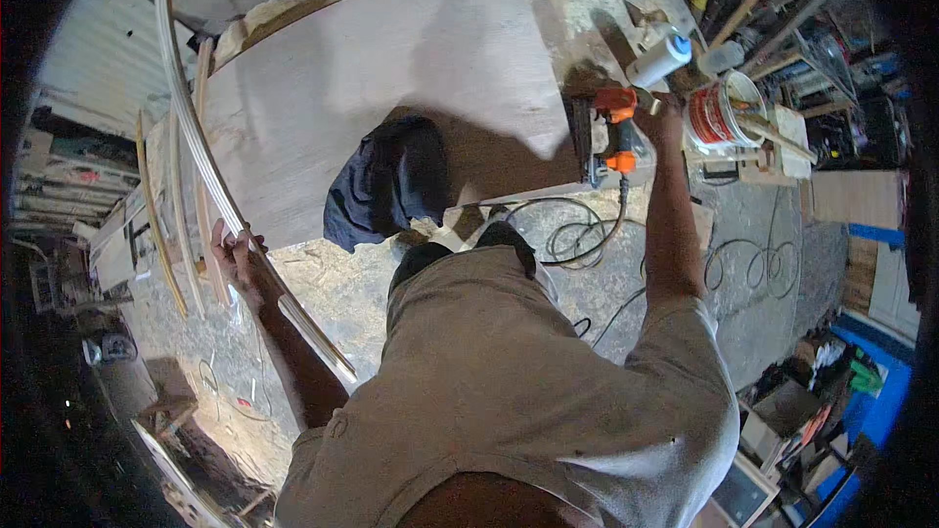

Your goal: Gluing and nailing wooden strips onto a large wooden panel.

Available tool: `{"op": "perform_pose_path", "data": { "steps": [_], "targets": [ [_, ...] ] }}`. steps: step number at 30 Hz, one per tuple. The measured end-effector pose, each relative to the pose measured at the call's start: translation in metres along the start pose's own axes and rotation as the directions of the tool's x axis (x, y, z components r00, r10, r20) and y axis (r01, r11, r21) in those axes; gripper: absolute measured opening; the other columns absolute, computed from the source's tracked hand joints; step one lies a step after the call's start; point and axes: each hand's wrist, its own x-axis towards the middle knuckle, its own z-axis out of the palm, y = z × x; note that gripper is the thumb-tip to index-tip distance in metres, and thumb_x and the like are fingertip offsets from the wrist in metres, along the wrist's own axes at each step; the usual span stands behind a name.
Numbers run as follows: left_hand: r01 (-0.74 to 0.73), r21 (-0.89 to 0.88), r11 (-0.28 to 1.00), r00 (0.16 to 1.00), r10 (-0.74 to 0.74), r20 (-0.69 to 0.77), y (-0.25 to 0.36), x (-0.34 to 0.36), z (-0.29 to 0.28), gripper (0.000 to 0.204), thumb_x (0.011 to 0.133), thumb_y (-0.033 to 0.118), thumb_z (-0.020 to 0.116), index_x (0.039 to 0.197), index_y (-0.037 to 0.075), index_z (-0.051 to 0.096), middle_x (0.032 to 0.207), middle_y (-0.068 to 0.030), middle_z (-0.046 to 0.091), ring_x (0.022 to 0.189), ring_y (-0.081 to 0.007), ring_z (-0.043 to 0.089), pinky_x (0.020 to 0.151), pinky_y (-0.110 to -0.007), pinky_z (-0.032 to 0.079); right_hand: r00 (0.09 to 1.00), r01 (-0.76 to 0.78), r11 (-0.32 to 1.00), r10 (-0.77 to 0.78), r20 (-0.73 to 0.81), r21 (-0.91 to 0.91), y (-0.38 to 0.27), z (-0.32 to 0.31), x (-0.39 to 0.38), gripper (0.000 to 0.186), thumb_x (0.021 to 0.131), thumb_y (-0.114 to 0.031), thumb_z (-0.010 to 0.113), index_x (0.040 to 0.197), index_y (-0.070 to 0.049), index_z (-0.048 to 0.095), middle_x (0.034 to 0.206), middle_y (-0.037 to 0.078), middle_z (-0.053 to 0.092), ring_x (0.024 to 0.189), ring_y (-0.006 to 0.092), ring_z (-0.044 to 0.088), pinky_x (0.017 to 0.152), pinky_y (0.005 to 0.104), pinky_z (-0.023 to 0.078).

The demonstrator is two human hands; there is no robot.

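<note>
A long, pale grooved wooden moulding strip (pixel 201 132) runs from the top left down past my left forearm. My left hand (pixel 245 259) is closed round it near its lower part. On the right, my right hand (pixel 665 117) reaches over the table's edge, its fingers in shadow and bent by a small pale piece I cannot make out. Beside it stands an orange and black nail gun (pixel 616 127) with its air hose attached. A white bottle with a blue cap (pixel 657 63) lies just beyond this hand. A dark cloth (pixel 389 181) hangs over the table's front edge.
A large light plywood sheet (pixel 391 68) covers much of the table. At the right stands a white and red bucket (pixel 712 115) with sticks in it. The black hose (pixel 577 259) coils across the floor. More long strips (pixel 156 215) lean at the left.
</note>
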Motion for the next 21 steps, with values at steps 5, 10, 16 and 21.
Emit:
{"op": "perform_pose_path", "data": {
  "steps": [5, 10, 16, 21],
  "targets": [
    [0.051, 0.027, 0.998, 0.999, -0.051, -0.005, 0.018, -0.016, 0.018, 0.051, 0.085, 0.023, 0.059, 0.128, 0.006, 0.038, 0.095, -0.0073, 0.057, 0.073, -0.0155, 0.056, 0.063, -0.027, 0.046, 0.847, 0.339, 0.713, -0.515, 0.129, 0.614, -0.219, 0.159, -0.056, 0.073, 0.064, -0.026, 0.078, 0.128, -0.012, 0.045, 0.125, 0.017, 0.050, 0.120, 0.0332, 0.043, 0.101, 0.0438, 0.033],
    [0.036, 0.053, 0.998, 0.999, -0.034, -0.038, 0.021, -0.029, 0.000, 0.058, 0.083, 0.030, 0.061, 0.129, 0.006, 0.037, 0.095, -0.0069, 0.056, 0.072, -0.0162, 0.057, 0.062, -0.027, 0.046, 0.772, 0.628, 0.778, -0.617, 0.149, -0.029, -0.362, 0.107, -0.146, 0.064, 0.063, -0.026, 0.076, 0.121, -0.016, 0.053, 0.121, 0.015, 0.053, 0.114, 0.0295, 0.048, 0.093, 0.0419, 0.039],
    [0.029, 0.040, 0.999, 0.999, -0.027, -0.038, 0.010, -0.018, -0.043, 0.055, 0.084, 0.028, 0.061, 0.129, 0.006, 0.038, 0.092, -0.0040, 0.054, 0.070, -0.0152, 0.056, 0.060, -0.027, 0.046, 0.848, 0.134, 0.990, -0.140, 0.512, 0.049, -0.233, 0.203, -0.097, 0.041, 0.073, -0.019, 0.061, 0.113, -0.012, 0.059, 0.095, 0.019, 0.063, 0.088, 0.0369, 0.061, 0.081, 0.0422, 0.048],
    [0.083, 0.062, 0.995, 0.995, -0.080, -0.052, 0.001, -0.021, -0.090, 0.046, 0.088, 0.025, 0.056, 0.127, 0.007, 0.041, 0.087, -0.0025, 0.054, 0.068, -0.0127, 0.055, 0.059, -0.024, 0.045, 0.900, -0.363, 0.589, 0.423, 0.107, 0.722, -0.047, 0.076, -0.161, 0.035, 0.078, -0.018, 0.058, 0.107, 0.001, 0.057, 0.100, 0.009, 0.063, 0.087, 0.0185, 0.061, 0.072, 0.0304, 0.049]
  ]
}}
